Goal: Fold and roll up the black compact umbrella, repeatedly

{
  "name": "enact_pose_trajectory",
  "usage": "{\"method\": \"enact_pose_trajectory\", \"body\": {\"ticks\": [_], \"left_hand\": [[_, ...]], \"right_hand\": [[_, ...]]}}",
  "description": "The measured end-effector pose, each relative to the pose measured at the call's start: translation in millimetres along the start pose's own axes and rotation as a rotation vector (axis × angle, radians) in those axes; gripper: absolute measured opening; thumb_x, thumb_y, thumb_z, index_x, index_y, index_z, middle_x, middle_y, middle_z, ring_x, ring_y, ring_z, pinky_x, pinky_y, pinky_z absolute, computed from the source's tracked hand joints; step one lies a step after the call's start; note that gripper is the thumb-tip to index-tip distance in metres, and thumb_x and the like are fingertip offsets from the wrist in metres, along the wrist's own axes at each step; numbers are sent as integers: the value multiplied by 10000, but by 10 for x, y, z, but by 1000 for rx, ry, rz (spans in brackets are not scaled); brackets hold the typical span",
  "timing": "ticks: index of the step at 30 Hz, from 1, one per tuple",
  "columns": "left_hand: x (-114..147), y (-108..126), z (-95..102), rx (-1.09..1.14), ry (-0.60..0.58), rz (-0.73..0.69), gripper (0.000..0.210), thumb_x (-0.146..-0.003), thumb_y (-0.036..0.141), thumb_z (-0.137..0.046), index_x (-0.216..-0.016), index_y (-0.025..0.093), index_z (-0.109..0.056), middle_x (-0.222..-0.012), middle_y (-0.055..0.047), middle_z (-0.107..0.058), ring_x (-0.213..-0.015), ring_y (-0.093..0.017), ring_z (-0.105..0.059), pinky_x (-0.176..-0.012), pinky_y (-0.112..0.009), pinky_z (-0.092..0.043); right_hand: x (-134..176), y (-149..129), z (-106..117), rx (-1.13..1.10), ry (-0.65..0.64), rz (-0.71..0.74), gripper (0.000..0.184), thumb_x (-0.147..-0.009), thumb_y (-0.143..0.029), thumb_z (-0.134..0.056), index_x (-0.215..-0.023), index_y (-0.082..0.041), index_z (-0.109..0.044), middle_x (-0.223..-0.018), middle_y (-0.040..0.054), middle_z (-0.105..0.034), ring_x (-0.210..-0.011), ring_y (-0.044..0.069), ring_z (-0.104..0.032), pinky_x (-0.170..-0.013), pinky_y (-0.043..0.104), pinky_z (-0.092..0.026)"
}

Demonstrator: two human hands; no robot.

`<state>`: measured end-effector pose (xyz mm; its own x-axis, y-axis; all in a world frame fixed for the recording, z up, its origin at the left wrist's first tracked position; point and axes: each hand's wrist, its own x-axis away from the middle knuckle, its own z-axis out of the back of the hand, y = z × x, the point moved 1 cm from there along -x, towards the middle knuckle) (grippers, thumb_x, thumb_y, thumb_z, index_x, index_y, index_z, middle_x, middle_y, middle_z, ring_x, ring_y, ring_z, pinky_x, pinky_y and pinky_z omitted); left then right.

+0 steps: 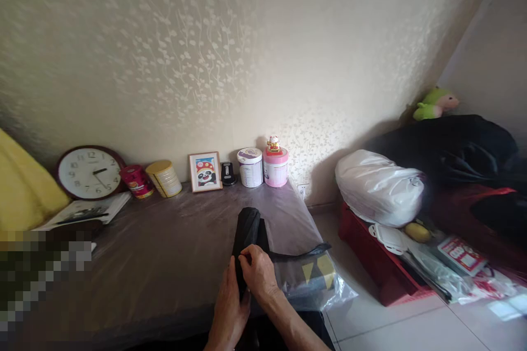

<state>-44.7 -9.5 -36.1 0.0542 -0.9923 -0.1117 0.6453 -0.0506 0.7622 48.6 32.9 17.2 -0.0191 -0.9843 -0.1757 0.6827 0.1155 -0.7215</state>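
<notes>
A black folded umbrella [248, 226] stands out over the table's near side, its rounded end pointing toward the wall. My left hand [231, 299] is wrapped around its lower part from the left. Over its right side lies my right hand [258, 273], closed, with thumb and fingers pinching the dark fabric. The pinched spot is partly hidden by the fingers. Just right of the umbrella, a flat black piece of cloth [263, 236] shows. A clear plastic bag [296, 279] with yellow patches and a black edge lies beside my right hand.
Along the back of the covered table [164, 252] stand a wall clock [91, 173], tins [164, 178], a framed panda picture [205, 172] and tubs [250, 167] with a lucky-cat figure [274, 145]. On the floor at right, a red crate [366, 263] sits under a white bag [376, 189].
</notes>
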Motion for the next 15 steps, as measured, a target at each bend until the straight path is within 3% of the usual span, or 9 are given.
{"method": "enact_pose_trajectory", "body": {"ticks": [9, 15], "left_hand": [[8, 9, 38, 63, -17, 0, 673, -786, 301, -449, -1362, 94, -171, -1411, -203, -313, -1304, -274, -335, -1044, -432, -335], [11, -29, 14, 72, 9, 19, 710, -747, 297, -490, -1364, 119, -185, -1412, -165, -345, -1297, -245, -354, -1052, -393, -335]], "right_hand": [[79, -14, -53, 62, 66, 101, 107, -792, -183, -507, -791, -207, -611, -788, 8, -630, -712, 132, -606, -648, 213, -422], [184, -34, -24, 66, 66, 174, 121, -794, -161, -509, -780, -214, -616, -809, 13, -592, -775, 139, -577, -709, 220, -435]]}}
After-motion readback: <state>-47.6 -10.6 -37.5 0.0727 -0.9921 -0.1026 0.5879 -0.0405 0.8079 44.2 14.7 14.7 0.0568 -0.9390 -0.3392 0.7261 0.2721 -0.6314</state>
